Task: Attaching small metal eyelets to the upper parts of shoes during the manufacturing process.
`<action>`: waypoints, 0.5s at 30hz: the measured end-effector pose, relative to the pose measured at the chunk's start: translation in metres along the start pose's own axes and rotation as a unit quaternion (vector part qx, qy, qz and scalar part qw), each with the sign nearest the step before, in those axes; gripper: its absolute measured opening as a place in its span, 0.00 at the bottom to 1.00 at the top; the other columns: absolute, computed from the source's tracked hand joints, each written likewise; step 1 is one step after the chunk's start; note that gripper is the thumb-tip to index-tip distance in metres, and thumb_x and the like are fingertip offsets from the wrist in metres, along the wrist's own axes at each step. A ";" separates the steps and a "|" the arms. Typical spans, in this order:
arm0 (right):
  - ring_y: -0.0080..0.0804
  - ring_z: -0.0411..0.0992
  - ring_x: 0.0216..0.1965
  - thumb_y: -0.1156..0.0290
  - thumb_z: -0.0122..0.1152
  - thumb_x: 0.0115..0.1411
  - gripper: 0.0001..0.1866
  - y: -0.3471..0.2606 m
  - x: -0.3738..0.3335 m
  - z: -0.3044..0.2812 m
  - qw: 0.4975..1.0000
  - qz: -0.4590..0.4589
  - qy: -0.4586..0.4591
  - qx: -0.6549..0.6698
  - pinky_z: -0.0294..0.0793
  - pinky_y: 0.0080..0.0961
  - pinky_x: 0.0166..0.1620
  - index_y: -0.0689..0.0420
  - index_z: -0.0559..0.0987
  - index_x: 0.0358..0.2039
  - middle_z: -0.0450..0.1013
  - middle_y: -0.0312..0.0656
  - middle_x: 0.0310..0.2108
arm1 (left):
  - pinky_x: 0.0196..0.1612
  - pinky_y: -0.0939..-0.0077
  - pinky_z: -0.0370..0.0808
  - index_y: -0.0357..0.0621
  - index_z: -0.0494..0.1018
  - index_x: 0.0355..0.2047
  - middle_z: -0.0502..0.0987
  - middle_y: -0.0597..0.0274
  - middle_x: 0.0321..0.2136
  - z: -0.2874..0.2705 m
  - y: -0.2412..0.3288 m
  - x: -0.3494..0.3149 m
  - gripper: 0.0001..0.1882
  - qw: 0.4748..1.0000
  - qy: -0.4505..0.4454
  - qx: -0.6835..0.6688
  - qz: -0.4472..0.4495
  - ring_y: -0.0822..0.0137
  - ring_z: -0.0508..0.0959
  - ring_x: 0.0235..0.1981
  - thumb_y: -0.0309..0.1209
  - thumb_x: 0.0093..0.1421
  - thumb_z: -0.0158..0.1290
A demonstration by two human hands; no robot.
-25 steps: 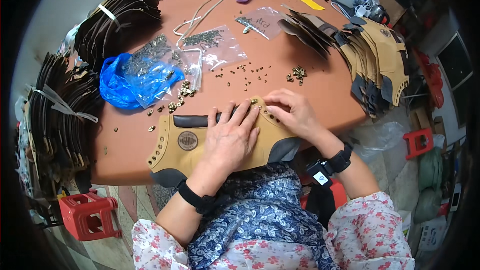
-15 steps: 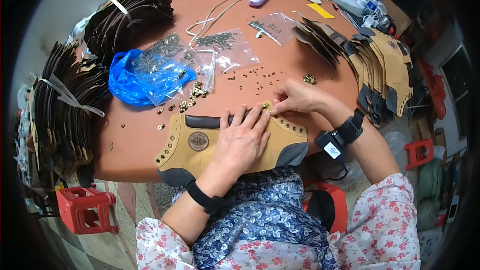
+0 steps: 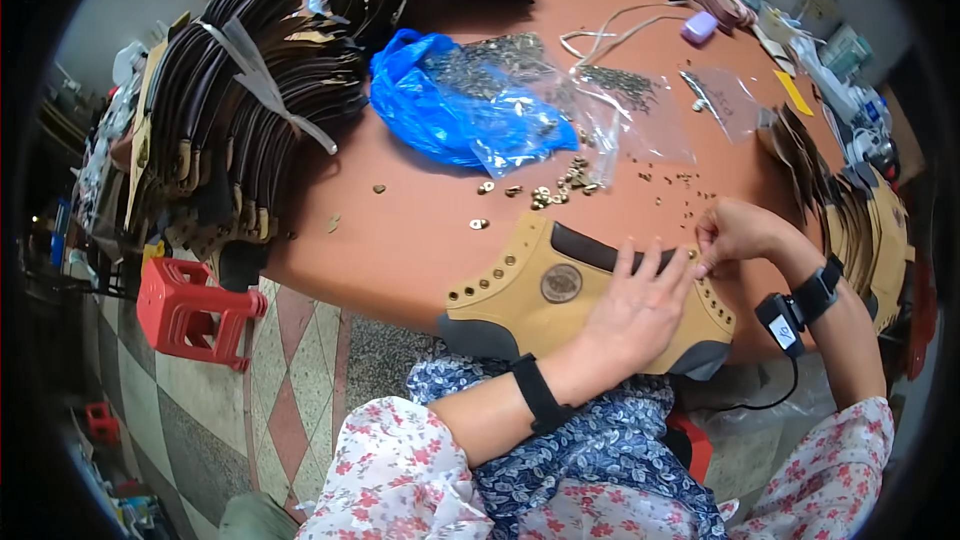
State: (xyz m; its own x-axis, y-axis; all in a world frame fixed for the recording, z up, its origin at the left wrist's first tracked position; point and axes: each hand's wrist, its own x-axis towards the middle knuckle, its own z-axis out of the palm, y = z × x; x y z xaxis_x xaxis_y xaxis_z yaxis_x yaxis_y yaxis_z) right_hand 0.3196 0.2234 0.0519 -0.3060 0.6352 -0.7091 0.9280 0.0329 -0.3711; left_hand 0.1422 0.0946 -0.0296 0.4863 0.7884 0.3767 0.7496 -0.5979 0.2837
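Observation:
A tan shoe upper (image 3: 515, 290) with dark grey corners, a dark padded collar strip and a round brown badge lies over the table's near edge. Rows of metal eyelets line both its slanted ends. My left hand (image 3: 635, 318) rests flat on its right half, fingers stretched toward the upper right corner. At that corner my right hand (image 3: 745, 232) is closed in a pinch, its fingertips against the eyelet row. A small brass-coloured fitting (image 3: 692, 252) shows between the two hands. What the pinch holds is too small to make out.
Brass hooks (image 3: 545, 196) and tiny rivets (image 3: 685, 180) lie scattered beyond the upper. Behind are a blue plastic bag (image 3: 415, 120) and clear bags of fittings (image 3: 640, 120). Tied dark uppers (image 3: 270, 70) stand left, more tan uppers (image 3: 885, 230) right. A red stool (image 3: 190, 310) stands below left.
The view has swung left, so the table's contents appear farther right. Both hands stay on the upper, the left flat and the right pinching at its upper right corner.

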 end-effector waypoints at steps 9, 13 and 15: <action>0.26 0.75 0.18 0.70 0.79 0.45 0.16 -0.004 0.001 0.002 0.999 0.000 0.005 -0.049 0.71 0.24 0.19 0.61 0.76 0.20 0.76 0.40 0.16 | 0.64 0.44 0.58 0.42 0.71 0.58 0.69 0.58 0.60 -0.005 -0.004 0.000 0.27 1.000 -0.026 -0.007 -0.004 0.53 0.66 0.62 0.41 0.61 0.53; 0.27 0.76 0.21 0.67 0.79 0.46 0.17 0.003 -0.008 0.004 0.999 0.018 0.030 0.041 0.74 0.26 0.24 0.62 0.77 0.24 0.77 0.41 0.19 | 0.64 0.45 0.58 0.44 0.71 0.58 0.69 0.60 0.60 -0.011 -0.005 0.005 0.26 0.999 -0.032 -0.002 0.008 0.55 0.66 0.62 0.42 0.62 0.53; 0.27 0.78 0.24 0.64 0.79 0.46 0.19 0.007 -0.013 0.010 0.998 -0.023 0.065 0.000 0.77 0.27 0.30 0.64 0.78 0.27 0.78 0.41 0.21 | 0.64 0.47 0.58 0.44 0.71 0.58 0.69 0.62 0.61 -0.010 -0.007 0.004 0.26 1.000 -0.031 0.003 0.005 0.56 0.67 0.61 0.42 0.62 0.53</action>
State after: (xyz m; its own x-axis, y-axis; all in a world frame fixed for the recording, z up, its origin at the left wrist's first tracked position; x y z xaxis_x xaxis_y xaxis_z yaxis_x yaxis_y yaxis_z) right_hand 0.3278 0.2076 0.0521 -0.3178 0.7271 -0.6085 0.9140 0.0642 -0.4006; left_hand 0.1343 0.1004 -0.0210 0.5198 0.7906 0.3238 0.7477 -0.6043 0.2753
